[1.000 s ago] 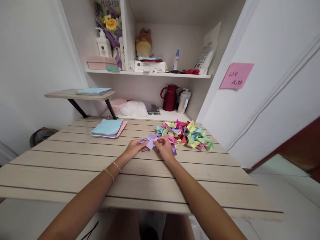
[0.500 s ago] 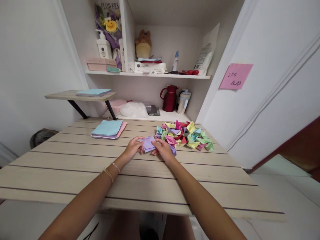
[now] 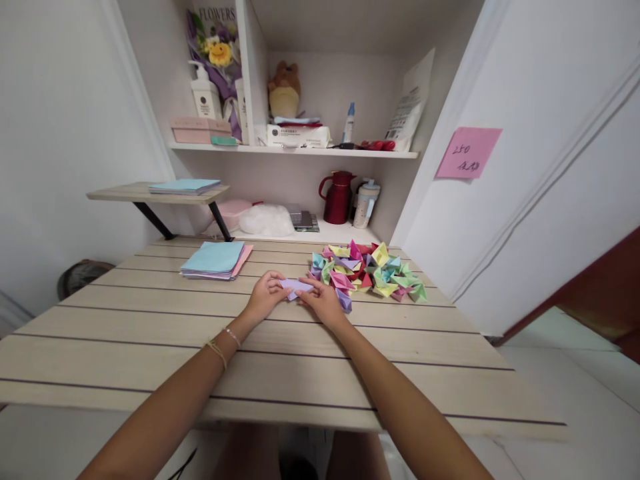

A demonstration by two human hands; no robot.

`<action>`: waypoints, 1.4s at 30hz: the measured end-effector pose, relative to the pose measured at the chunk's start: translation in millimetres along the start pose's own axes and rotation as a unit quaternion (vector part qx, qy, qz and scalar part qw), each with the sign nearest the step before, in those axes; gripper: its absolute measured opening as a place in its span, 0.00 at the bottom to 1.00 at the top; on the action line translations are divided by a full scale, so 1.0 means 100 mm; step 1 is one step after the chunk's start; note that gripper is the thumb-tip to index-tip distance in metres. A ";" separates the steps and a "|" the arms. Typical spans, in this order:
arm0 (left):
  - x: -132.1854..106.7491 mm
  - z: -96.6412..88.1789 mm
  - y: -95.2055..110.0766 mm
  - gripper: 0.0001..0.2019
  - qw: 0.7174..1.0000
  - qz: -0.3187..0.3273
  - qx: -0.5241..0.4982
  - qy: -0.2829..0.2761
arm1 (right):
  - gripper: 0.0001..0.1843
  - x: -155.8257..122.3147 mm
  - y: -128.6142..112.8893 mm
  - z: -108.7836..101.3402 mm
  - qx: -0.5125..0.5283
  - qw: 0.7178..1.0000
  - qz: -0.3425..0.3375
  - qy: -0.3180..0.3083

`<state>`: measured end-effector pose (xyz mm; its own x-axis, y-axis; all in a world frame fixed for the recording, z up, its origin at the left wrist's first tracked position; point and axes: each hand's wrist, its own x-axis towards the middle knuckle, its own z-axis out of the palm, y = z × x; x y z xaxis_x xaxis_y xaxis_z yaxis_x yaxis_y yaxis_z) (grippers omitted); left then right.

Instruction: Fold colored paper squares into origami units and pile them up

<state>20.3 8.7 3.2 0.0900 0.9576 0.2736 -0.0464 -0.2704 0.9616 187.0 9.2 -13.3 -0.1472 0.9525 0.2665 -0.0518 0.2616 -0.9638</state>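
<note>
White walls (image 3: 60, 133), open white shelving (image 3: 350, 80), slatted light-wood table (image 3: 300, 373), pale floor tiles (image 3: 560, 360)

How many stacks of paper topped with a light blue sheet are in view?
2. One stack lies on the tabletop, beyond and left of the left hand; another stack sits on the small raised shelf. Others may be hidden.

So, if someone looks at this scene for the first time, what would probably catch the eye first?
Probably the bright, many-coloured pile of folded paper boats, towards the back right of the pale table. Just left of it, the left hand and right hand hold a folded purple paper. Behind, the dark red jug stands out in the white shelving unit.
</note>
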 end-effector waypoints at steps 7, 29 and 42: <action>0.01 -0.01 0.02 0.17 0.999 0.013 0.045 0.009 | 0.21 0.00 -0.05 -0.02 -0.032 0.999 -0.015 0.003; 0.04 -0.01 -0.07 0.15 0.998 -0.034 0.028 -0.055 | 0.15 0.01 -0.02 -0.01 -0.046 0.999 -0.003 -0.017; 0.04 0.00 -0.08 0.15 0.998 -0.036 0.018 -0.041 | 0.15 0.01 -0.01 -0.01 -0.077 0.997 -0.013 -0.019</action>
<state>20.7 15.3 -3.5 0.1725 0.9637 0.2040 -0.0015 -0.2068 0.9784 188.0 9.9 -12.2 -0.1858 0.9390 0.2895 0.0960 0.3106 -0.9457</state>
